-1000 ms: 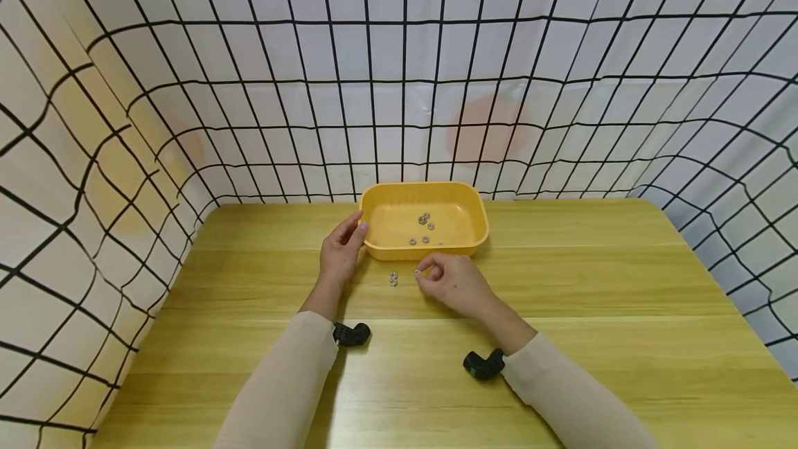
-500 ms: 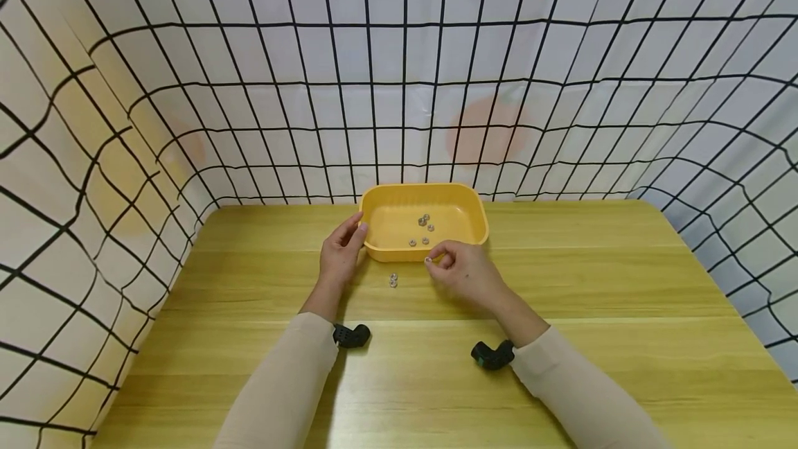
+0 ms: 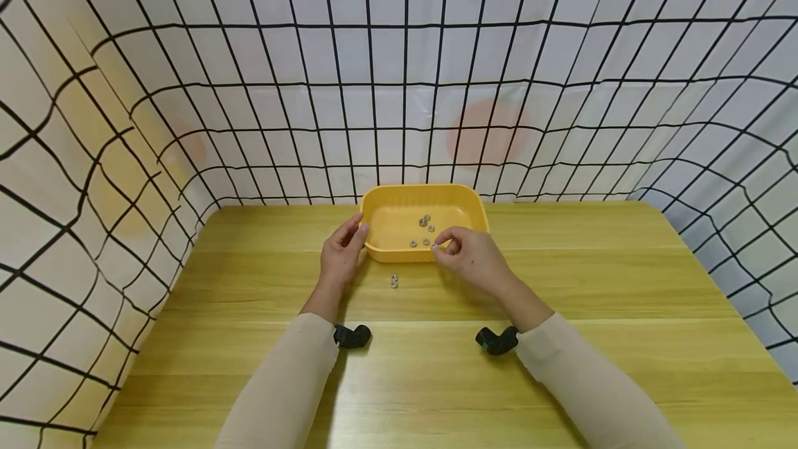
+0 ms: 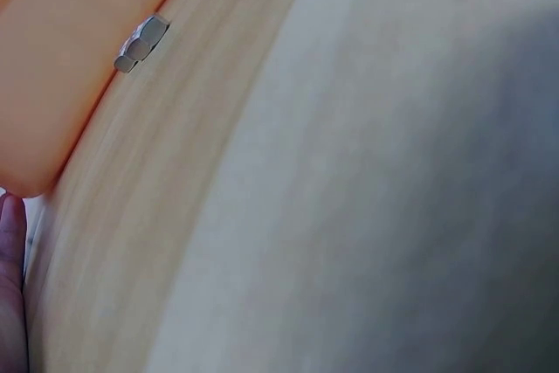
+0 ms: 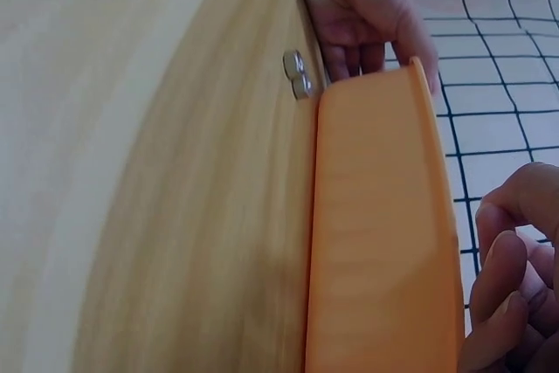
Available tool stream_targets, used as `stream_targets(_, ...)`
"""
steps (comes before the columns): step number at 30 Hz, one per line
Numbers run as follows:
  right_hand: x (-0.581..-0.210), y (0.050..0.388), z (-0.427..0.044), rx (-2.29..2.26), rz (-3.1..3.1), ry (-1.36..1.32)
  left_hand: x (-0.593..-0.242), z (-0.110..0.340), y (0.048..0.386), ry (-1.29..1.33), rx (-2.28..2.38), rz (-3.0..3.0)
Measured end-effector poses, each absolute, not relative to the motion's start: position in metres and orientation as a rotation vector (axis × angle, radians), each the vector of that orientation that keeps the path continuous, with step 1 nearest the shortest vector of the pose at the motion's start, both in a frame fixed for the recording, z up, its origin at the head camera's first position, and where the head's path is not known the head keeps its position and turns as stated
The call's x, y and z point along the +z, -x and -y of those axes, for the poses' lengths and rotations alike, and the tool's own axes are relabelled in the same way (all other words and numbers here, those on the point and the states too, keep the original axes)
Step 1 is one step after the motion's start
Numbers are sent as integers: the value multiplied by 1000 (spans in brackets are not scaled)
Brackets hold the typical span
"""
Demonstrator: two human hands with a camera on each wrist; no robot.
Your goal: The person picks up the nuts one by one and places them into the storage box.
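A shallow yellow plastic bin [image 3: 399,255] stands on the wooden table, with several small metal nuts [image 3: 422,222] on its floor. At its left end my left hand [image 3: 339,255] holds the corner, thumb against the rim and the other fingers along the outer wall. Over the front rim, toward the right, my right hand [image 3: 470,255] pinches one nut [image 3: 435,247] between thumb and index finger. The right wrist view shows these pinching fingers [image 5: 505,259], but the nut is hidden there. Two nuts [image 4: 141,43] lie touching each other on the table before the bin.
Black wire grid panels [image 3: 405,109] with pale cloth behind them close off the back and both sides. The wooden table [image 3: 623,283] extends left and right of the bin. Black wrist cameras [image 3: 497,341] sit at both cuffs.
My right hand has moved up and slightly right with its pinched nut, from the table before the bin to over the front rim. The left hand and the two table nuts stay put.
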State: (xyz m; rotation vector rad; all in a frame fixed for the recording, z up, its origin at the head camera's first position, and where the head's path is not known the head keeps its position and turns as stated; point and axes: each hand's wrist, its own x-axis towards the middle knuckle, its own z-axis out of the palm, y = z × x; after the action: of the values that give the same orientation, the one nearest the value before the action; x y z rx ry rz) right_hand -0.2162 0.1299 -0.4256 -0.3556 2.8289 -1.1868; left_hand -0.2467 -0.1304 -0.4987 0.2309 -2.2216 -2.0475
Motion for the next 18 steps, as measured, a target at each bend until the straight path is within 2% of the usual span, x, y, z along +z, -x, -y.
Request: stream_targets(18, -422, 247, -131, -1158, -2890, 341, -500, 130, 247, -236, -2039, 2224)
